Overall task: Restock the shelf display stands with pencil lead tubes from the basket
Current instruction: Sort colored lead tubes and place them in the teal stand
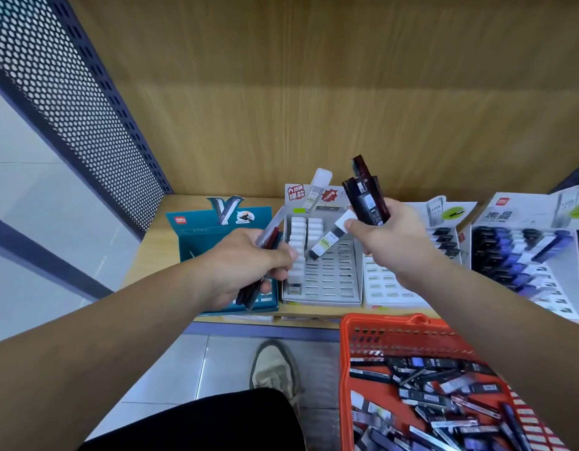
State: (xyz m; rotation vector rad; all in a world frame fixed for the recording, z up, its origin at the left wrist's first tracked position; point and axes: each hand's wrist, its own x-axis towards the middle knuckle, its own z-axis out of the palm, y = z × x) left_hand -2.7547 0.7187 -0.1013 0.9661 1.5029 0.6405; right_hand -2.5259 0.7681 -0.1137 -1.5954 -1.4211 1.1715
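Left hand (249, 265): curled round a few tubes (268, 237), dark red and clear, held over the teal stand (197, 242).
Right hand (392, 236): clamped on a dark bundle (366, 196) that stands upright; its thumb also pinches a white-capped tube (327, 240), which slants down over the grey stand (333, 281).
Grey stand: sits on the shelf (148, 252); its left columns hold white caps and most other slots are bare.
Basket (379, 323): below the shelf edge at right, with many loose tubes inside.
Risk, grip: the right hand does two jobs. Easing the pinch to seat the tube could loosen the bundle and spill it onto the stand or the floor.
Risk, aim: the tube is slanted, not in line with a slot. It may jam or knock the seated caps.
Risk, mix-up: with both hands full, a dark tube could end up in the wrong stand.
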